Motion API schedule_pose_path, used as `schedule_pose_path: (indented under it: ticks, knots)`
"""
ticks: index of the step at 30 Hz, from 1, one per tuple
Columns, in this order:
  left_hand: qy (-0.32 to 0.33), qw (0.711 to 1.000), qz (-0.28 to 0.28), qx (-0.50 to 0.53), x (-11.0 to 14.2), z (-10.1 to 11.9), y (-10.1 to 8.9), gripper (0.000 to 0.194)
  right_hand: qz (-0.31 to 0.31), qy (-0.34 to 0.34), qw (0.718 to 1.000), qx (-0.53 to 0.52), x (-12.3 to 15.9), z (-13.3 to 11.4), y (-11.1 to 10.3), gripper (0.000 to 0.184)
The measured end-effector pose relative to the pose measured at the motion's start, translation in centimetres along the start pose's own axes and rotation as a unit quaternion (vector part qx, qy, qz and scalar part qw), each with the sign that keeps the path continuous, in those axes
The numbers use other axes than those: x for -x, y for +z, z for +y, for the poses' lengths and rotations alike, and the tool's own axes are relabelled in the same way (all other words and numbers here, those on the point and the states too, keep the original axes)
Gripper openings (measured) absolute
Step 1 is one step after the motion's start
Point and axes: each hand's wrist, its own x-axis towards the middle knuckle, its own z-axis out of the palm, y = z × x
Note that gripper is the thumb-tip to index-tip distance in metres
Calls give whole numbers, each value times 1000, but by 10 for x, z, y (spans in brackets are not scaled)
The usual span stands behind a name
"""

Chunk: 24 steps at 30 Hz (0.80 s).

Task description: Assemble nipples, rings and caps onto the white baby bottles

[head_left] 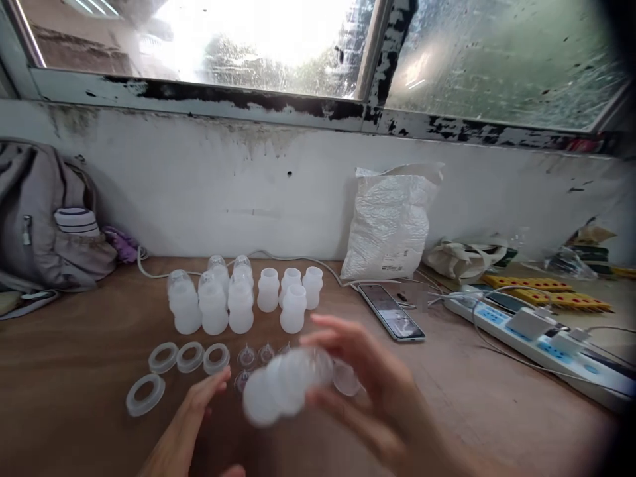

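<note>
In my right hand point(368, 391) is a whitish baby bottle point(271, 391), tilted on its side and blurred by motion. Thumb and fingers grip its end on the right, where a clear cap seems to be. My left hand point(193, 411) is open and holds nothing, its fingers left of the bottle's base. Just beyond it lie several translucent screw rings point(190, 358). Several clear teats point(247, 356) stand on the table behind the held bottle, partly hidden by it. A clear dome cap point(346, 379) shows in part behind my right hand.
Several capped bottles point(214, 308) stand at back left, with several uncapped bottles point(293, 309) beside them. A phone point(392, 313), a white mailer bag point(390, 225) and a power strip point(541, 344) with cables are on the right. At far left sits a grey backpack point(40, 212).
</note>
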Motion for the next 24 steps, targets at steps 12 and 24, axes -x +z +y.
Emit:
schedule_pose_path:
  ticks: [12,24]
  knots:
    - [160,972,66,-157,-3,-40,-44,23,94,-22,976,194,-85,16,23,28]
    - [128,971,92,-182,-9,-58,-62,14,17,40,936,349,-111,50,49,27]
